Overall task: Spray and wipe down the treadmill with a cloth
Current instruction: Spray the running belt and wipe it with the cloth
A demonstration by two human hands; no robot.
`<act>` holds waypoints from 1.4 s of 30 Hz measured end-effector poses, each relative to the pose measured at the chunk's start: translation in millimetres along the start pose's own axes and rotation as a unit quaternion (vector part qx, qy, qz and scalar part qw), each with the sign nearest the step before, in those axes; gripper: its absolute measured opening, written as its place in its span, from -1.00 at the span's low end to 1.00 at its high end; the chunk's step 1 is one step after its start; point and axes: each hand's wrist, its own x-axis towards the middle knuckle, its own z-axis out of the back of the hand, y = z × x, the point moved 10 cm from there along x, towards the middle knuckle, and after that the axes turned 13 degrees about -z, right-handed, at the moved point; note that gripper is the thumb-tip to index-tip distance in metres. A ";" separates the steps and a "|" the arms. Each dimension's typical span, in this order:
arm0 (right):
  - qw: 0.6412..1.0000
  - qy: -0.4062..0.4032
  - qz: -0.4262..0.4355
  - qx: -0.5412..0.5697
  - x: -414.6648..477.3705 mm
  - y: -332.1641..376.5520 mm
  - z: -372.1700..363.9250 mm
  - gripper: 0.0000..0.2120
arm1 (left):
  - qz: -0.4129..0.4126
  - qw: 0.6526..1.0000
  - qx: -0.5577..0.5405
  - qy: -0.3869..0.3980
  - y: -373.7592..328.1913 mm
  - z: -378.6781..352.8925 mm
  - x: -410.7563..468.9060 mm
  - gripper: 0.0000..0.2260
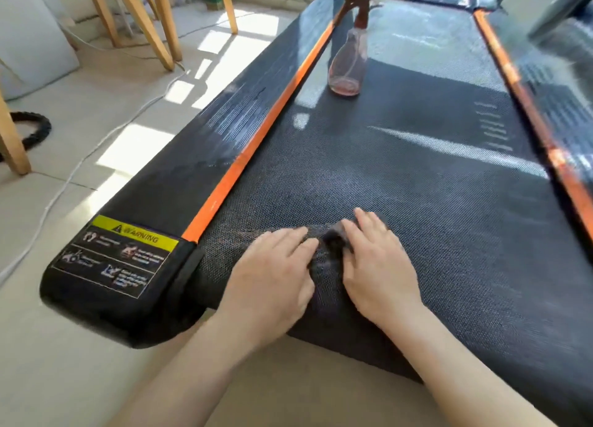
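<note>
A dark crumpled cloth (332, 247) lies on the near end of the black woven treadmill belt (417, 202), just where the belt curves down over the rear roller. It is close in colour to the belt, so its edges are hard to trace. The left hand (272, 275) and the right hand (377, 263) lie flat on it side by side, palms down. Their fingers are stretched forward and press on the fabric rather than curl round it, and a bunched fold of cloth shows in the gap between them.

Farther up the belt, well apart from the hands, a clear pink-tinted plastic spray bottle (348, 60) stands upright (its trigger head is blurred), near the long orange strip (253, 147) along the belt's left edge. A matching orange strip (526, 105) borders the right edge. Sunlight falls in bars across the belt.

At the left rear corner of the deck, a black-and-yellow warning label (118, 253) sits on the black end cap. The treadmill rests on a pale tiled floor (64, 362), where a thin white cable (64, 182) runs alongside it. Beyond that are slanted light wooden furniture legs (154, 19) and a black braided ring (35, 125).
</note>
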 end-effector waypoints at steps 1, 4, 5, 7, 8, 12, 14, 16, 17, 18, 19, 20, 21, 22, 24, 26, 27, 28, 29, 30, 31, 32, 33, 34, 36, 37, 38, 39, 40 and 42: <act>0.999 -0.003 -0.036 0.016 8.2 -6.9 2.8 -0.59 | 0.009 1.000 0.002 -0.024 1.8 4.4 1.4 -0.55; 0.999 -0.008 0.007 0.034 12.9 50.0 -11.2 -0.59 | 0.112 0.982 -0.040 -0.145 27.0 29.4 -9.7 -0.57; 0.998 0.002 0.054 0.032 6.7 82.2 -24.0 -0.57 | 0.148 0.973 -0.058 -0.167 39.4 35.3 -17.2 -0.58; 0.991 0.029 0.130 0.018 -10.5 132.3 -44.9 -0.52 | 0.192 0.968 -0.061 -0.151 61.0 38.7 -29.9 -0.62; 0.989 0.034 0.147 0.007 -13.4 142.2 -48.6 -0.51 | 0.205 0.968 -0.050 -0.135 68.4 38.3 -34.7 -0.59; 0.976 0.033 0.213 -0.017 -15.4 126.8 -41.4 -0.56 | 0.178 0.978 -0.044 -0.102 55.7 28.8 -35.0 -0.54; 0.981 0.041 0.188 0.016 -17.1 96.3 -26.4 -0.58 | 0.140 0.983 -0.052 -0.103 33.8 19.4 -17.5 -0.56; 0.990 0.036 0.132 0.035 -22.8 51.0 -13.0 -0.58 | 0.065 0.991 -0.077 -0.088 0.0 7.4 9.7 -0.59; 0.994 0.020 0.100 0.036 -28.8 22.5 -4.7 -0.57 | 0.018 0.993 -0.090 -0.069 -21.2 -0.8 24.3 -0.60; 0.997 -0.003 0.069 0.035 -36.5 -7.4 4.5 -0.55 | -0.032 0.993 -0.103 -0.045 -44.3 -10.3 37.6 -0.59; 0.998 -0.030 0.033 0.032 -45.7 -39.4 15.1 -0.54 | -0.084 0.990 -0.115 -0.018 -69.6 -21.9 49.1 -0.57; 0.998 -0.061 -0.007 0.027 -54.1 -72.3 27.0 -0.55 | -0.141 0.983 -0.119 0.012 -96.8 -35.3 59.9 -0.53; 0.995 -0.090 -0.048 0.022 -61.4 -103.1 38.5 -0.55 | -0.201 0.973 -0.105 0.040 -123.6 -48.3 68.9 -0.49; 0.989 -0.111 -0.095 0.011 -68.2 -138.3 50.3 -0.56 | -0.262 0.960 -0.085 0.058 -154.3 -61.4 80.6 -0.45; 0.974 -0.104 -0.201 -0.027 -79.5 -200.2 61.2 -0.55 | -0.348 0.933 -0.044 0.084 -203.8 -80.0 99.2 -0.47; 0.955 -0.091 -0.270 -0.083 -89.4 -244.6 71.3 -0.49 | -0.409 0.907 -0.020 0.098 -244.3 -92.7 114.4 -0.54; 0.953 -0.087 -0.274 -0.098 -88.9 -251.7 72.8 -0.49 | -0.427 0.899 -0.012 0.103 -255.3 -96.5 118.7 -0.56; 0.953 -0.081 -0.271 -0.107 -84.9 -258.2 73.3 -0.50 | -0.439 0.892 -0.008 0.106 -266.3 -100.4 125.9 -0.56; 0.955 -0.072 -0.263 -0.114 -76.8 -261.0 71.5 -0.52 | -0.437 0.893 -0.011 0.108 -270.5 -103.6 133.6 -0.57; 0.957 -0.062 -0.258 -0.120 -65.1 -266.9 71.6 -0.53 | -0.426 0.898 -0.020 0.109 -272.4 -106.7 144.0 -0.59; 0.957 -0.058 -0.252 -0.130 -50.4 -270.9 74.0 -0.53 | -0.408 0.905 -0.029 0.118 -268.8 -109.7 153.5 -0.60; 0.957 -0.057 -0.248 -0.140 -36.0 -276.8 77.2 -0.53 | -0.395 0.909 -0.035 0.129 -265.0 -112.5 161.7 -0.61; 0.956 -0.053 -0.242 -0.155 -21.6 -282.0 80.7 -0.51 | -0.382 0.912 -0.033 0.144 -260.2 -114.4 168.6 -0.61; 0.955 -0.046 -0.235 -0.172 -7.8 -287.0 83.9 -0.47 | -0.376 0.914 -0.023 0.152 -256.7 -114.6 175.4 -0.61; 0.952 -0.034 -0.219 -0.209 16.9 -293.7 91.1 -0.36 | -0.375 0.913 0.001 0.160 -254.9 -114.2 186.7 -0.61; 0.951 -0.036 -0.216 -0.217 25.7 -295.5 95.7 -0.33 | -0.379 0.911 0.008 0.161 -258.0 -113.5 192.0 -0.62; 0.951 -0.045 -0.213 -0.221 31.1 -297.4 101.7 -0.31 | -0.383 0.911 0.006 0.155 -263.8 -111.1 197.9 -0.64; 0.952 -0.054 -0.207 -0.220 30.5 -298.6 107.1 -0.33 | -0.382 0.912 -0.005 0.151 -270.5 -108.3 203.8 -0.67; 0.956 -0.058 -0.188 -0.218 24.7 -297.5 110.0 -0.38 | -0.370 0.916 -0.026 0.150 -275.9 -105.3 209.8 -0.71; 0.972 -0.039 -0.104 -0.206 -4.9 -291.3 107.2 -0.58 | -0.314 0.932 -0.085 0.162 -283.1 -101.7 221.1 -0.79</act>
